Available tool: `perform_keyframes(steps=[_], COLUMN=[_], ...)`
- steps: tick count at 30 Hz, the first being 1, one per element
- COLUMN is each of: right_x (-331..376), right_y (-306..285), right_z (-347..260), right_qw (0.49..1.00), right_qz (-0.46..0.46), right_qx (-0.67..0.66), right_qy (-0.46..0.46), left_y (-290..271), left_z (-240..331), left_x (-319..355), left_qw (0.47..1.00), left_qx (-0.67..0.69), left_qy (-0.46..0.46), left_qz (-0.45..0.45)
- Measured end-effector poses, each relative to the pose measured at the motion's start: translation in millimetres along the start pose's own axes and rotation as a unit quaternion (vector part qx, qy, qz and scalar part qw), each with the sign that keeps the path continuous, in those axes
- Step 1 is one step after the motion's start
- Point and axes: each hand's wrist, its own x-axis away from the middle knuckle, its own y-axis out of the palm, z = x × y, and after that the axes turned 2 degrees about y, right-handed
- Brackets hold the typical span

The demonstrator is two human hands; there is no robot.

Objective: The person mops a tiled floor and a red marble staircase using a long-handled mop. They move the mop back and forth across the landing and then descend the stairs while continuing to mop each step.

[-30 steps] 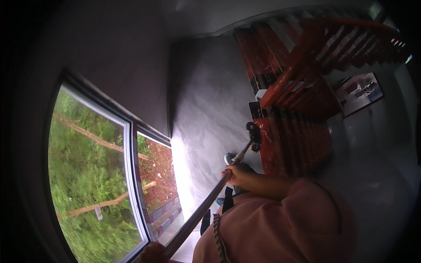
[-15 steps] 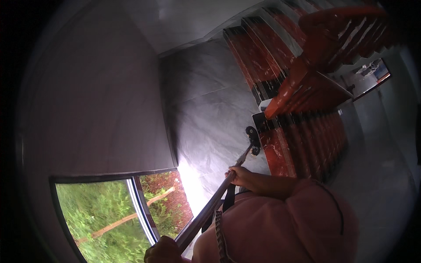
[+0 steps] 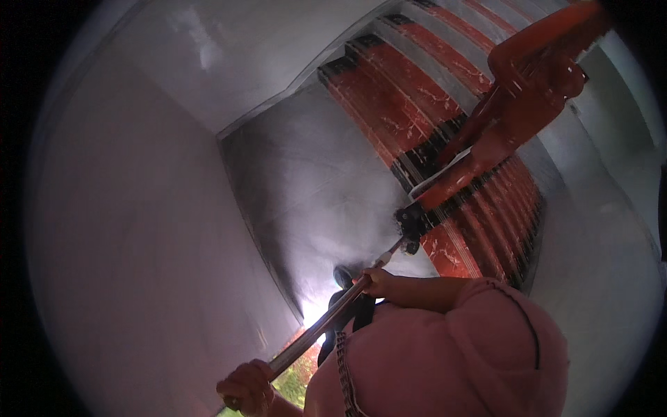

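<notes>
Along the left side of the view, a broad, plain grey wall (image 3: 146,243) meets the floor in a slanting edge. At its lower end, the person's left hand (image 3: 246,389) is closed in a fist around the near end of a long-handled tool with a smooth, brownish, round pole (image 3: 316,329). Just right of that fist, below the pole, a small patch of green foliage (image 3: 295,382) shows.

The tool lies in front of the body, its long axis running diagonally from lower left to upper right, with the far end pointing away from the person toward the stairs. Beyond it spreads a grey, marble-veined floor (image 3: 313,160), and a dark rounded shoe (image 3: 342,276) shows just above the pole. Farther up the pole, the right hand (image 3: 377,283) is clamped on it too, well apart from the left. Beneath that arm are a patterned strap (image 3: 343,368) and a pink top (image 3: 417,354).

Past the right hand, the tool ends in a small black head (image 3: 411,226) beside the stair edge; whether they touch I cannot tell. Farther right, red-and-black stone stairs (image 3: 486,222) rise in two visible flights, with a glossy orange-red railing (image 3: 514,118) between them.
</notes>
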Motion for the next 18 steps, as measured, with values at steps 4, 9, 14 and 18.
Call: perform_keyframes(steps=[4, 9, 14, 18], right_x=[-14, -24, -81, -120], right_y=[64, 84, 159, 196], right_z=[-33, -71, -142, -189], right_qw=[0.992, 0.976, 0.968, 0.973], right_qz=[0.029, -0.068, -0.073, 0.053], right_qx=[-0.074, -0.172, -0.203, -0.184], right_qy=[-0.1, -0.117, -0.124, -0.131], left_y=[-39, -38, -35, -29], left_z=[-60, -127, -272, -332], left_x=[-115, -197, -284, -322], left_qw=[0.997, 0.982, 0.953, 0.946], left_qx=[0.047, 0.125, 0.183, 0.105], left_qy=[-0.05, -0.079, -0.209, -0.241], left_qz=[-0.021, -0.117, -0.119, -0.188])
